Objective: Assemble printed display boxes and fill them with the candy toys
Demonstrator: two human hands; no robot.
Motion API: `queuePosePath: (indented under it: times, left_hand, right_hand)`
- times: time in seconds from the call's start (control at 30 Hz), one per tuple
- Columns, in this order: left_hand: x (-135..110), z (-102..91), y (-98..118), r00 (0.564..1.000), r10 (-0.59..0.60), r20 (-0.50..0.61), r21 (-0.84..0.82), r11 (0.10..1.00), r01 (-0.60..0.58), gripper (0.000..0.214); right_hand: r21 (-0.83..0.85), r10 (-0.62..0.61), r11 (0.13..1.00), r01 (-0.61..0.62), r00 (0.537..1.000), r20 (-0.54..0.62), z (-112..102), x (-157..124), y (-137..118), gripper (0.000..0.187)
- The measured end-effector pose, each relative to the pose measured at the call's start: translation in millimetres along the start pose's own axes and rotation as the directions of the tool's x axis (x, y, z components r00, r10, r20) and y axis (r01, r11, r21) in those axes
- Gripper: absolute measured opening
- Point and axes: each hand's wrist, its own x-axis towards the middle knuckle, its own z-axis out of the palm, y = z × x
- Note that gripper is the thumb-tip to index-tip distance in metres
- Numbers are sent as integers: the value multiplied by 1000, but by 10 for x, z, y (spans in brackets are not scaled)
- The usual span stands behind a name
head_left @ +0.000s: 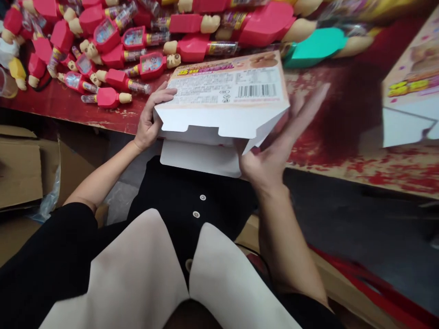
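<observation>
A white printed cardboard box (226, 96) with a barcode rests at the near edge of the red table (343, 137), its white flaps hanging open toward me. My left hand (151, 119) grips the box's left end, thumb and fingers closed round the corner. My right hand (274, 146) lies against the box's right end with fingers stretched out, smeared by motion, and its palm touches the lower flap.
Several red toy candy dispensers (116, 80) are piled across the table's far left and back, with one teal one (315, 45). Another printed box (411, 87) lies at the right. Brown cartons (20, 169) stand at my lower left.
</observation>
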Motion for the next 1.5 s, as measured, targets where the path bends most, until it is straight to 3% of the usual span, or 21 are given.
queuePosePath:
  times: [0.07, 0.1, 0.17, 0.23, 0.3, 0.43, 0.57, 0.63, 0.7, 0.8, 0.87, 1.0, 1.13, 1.27, 1.37, 1.43, 1.5]
  left_hand:
    - [6, -1, -79, 999, -20, -41, -11, 1000, 20, 80]
    - [20, 2, -122, 998, -21, -52, -21, 1000, 20, 80]
    - [69, 6, -189, 998, 10, -60, -59, 998, -13, 76]
    - [131, 4, -206, 996, 78, -42, -93, 992, -82, 69]
    - [186, 1, -174, 989, 148, -21, -105, 983, -150, 61]
    - [238, 2, -85, 984, 180, -13, -68, 981, -180, 54]
    - [246, -20, -89, 986, 158, -49, -115, 980, -162, 52]
    - [254, -44, -112, 992, 114, -46, -125, 985, -119, 53]
    - [266, -64, -134, 998, 56, -42, -134, 989, -61, 54]
    - [287, -78, -147, 999, -17, -47, -199, 980, 7, 53]
    - [303, -93, -132, 999, -27, -18, -231, 973, 22, 53]
    - [343, -175, -55, 992, 87, 92, -218, 974, -65, 51]
    - [377, -229, -14, 948, 284, 146, -216, 944, -250, 38]
    - [400, -205, -92, 931, 346, 116, -221, 923, -315, 31]
    - [432, -250, -154, 947, 274, 167, -276, 935, -221, 38]
    - [449, -320, -127, 940, 196, 279, -320, 942, -102, 52]
    - [443, -383, -20, 920, 166, 355, -289, 956, -61, 62]
  right_hand:
    - [150, -96, 987, 62, 969, 228, -197, 23, 35, 88]
    - [214, -146, 973, 86, 948, 284, -290, 62, 88, 83]
    - [297, -232, 944, 147, 932, 278, -428, 192, 233, 88]
    - [299, -310, 929, 217, 898, 312, -491, 348, 363, 108]
    - [210, -351, 933, 292, 869, 350, -486, 463, 423, 101]
    - [-43, -418, 898, 437, 880, 227, -324, 456, 369, 54]
    - [-236, -439, 864, 446, 895, 84, -119, 310, 338, 44]
    - [-310, -420, 853, 420, 905, 70, -111, 294, 360, 41]
    - [-329, -349, 866, 375, 927, 139, -199, 346, 383, 41]
    - [-150, -290, 924, 351, 901, 323, -421, 482, 383, 56]
    - [-84, -286, 939, 334, 892, 351, -527, 534, 346, 60]
    - [-238, -251, 922, 305, 940, 231, -535, 478, 214, 37]
    - [-393, -215, 873, 287, 952, 218, -446, 413, 140, 53]
    - [-475, -222, 832, 288, 956, 191, -321, 399, 193, 58]
    - [-600, -162, 769, 220, 975, 150, -247, 363, 244, 52]
    - [-591, -146, 775, 222, 974, 174, -284, 341, 267, 51]
    - [-511, -168, 812, 283, 951, 260, -411, 341, 273, 57]
